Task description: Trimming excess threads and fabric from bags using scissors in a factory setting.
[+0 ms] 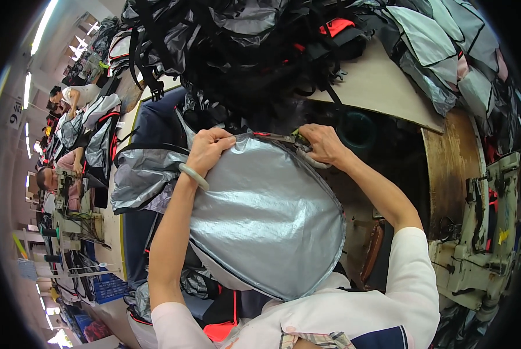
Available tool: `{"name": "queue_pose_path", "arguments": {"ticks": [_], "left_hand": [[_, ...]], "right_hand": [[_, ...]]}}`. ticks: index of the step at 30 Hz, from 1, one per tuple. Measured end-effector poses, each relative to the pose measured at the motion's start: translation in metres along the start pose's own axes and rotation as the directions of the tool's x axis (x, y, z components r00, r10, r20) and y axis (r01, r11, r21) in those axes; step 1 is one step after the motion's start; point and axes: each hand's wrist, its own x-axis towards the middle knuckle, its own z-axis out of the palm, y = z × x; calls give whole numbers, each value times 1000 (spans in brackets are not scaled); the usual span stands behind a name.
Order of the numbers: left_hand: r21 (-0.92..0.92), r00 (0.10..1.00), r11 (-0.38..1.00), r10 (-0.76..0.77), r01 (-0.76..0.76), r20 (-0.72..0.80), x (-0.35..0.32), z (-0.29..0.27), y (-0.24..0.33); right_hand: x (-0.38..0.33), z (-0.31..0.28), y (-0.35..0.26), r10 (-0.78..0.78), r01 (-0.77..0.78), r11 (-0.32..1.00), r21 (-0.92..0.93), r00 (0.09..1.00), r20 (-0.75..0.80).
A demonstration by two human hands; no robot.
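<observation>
A rounded silver bag piece (266, 215) with dark edging hangs before my chest, its shiny side facing up. Its top edge is pinched between the thumb and fingers of my left hand (210, 152). My right hand (324, 145) is closed round scissors with a wrapped handle; the metal blade (280, 138) lies along the piece's top edge, beside a small red strip. Part of the scissors' handle is hidden by my fingers. Left of my left forearm, another silver bag part (144, 174) with black edging spreads out.
Black straps and silver bags (243, 46) are heaped ahead on a pale tabletop (382, 87). More silver pieces (429, 46) lie at far right, above a sewing machine (475, 244). On the left, two people sit among bags, near another machine (74, 215) and a blue crate (109, 288).
</observation>
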Motion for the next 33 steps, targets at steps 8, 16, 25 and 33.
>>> {"name": "queue_pose_path", "arguments": {"ticks": [8,16,25,33], "left_hand": [[-74,997,995,-67,69,40,7,6,2],[-140,996,987,-74,80,51,7,4,-7],[-214,984,963,-147,167,104,5,-1,-7],[-362,986,922,-88,135,145,4,-10,-13]], "right_hand": [[-6,13,6,-43,52,998,33,971,-234],[-1,15,8,-32,41,997,60,990,-139],[18,25,12,-108,115,988,107,991,-75],[47,15,22,-257,267,958,104,961,-98]]}}
